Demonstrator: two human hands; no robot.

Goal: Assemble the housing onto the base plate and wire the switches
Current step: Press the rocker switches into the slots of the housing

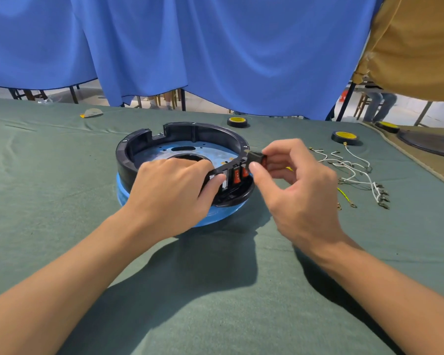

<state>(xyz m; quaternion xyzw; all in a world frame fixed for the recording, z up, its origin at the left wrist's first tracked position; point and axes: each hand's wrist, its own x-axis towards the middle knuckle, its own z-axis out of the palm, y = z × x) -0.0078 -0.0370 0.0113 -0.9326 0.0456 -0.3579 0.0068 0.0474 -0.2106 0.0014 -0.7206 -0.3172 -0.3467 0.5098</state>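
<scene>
Black plastic is taking the middle of the shot: the ring-shaped housing is sitting on the blue-filmed base plate, and both are lying on the green cloth right under the two hands. The left hand is gripping the housing's near rim, fingers curling over the top edge and the thumb pressing on the outer face. Just beside that thumb, two red rocker switches are sitting in their slots in the housing wall.

The right hand is working close beside the left, almost touching it. It is pinching a loose switch, black with a red face, between thumb and forefinger, and is holding it against the rim just above the seated pair. Whether it is entering a slot, I cannot tell.

Out past the right hand, a tangle of white wires with metal terminals is lying on the cloth, with a yellow-green wire nearer the wrist. Beyond the hands, two rolls of black tape are lying flat, and a blue curtain is hanging behind everything.
</scene>
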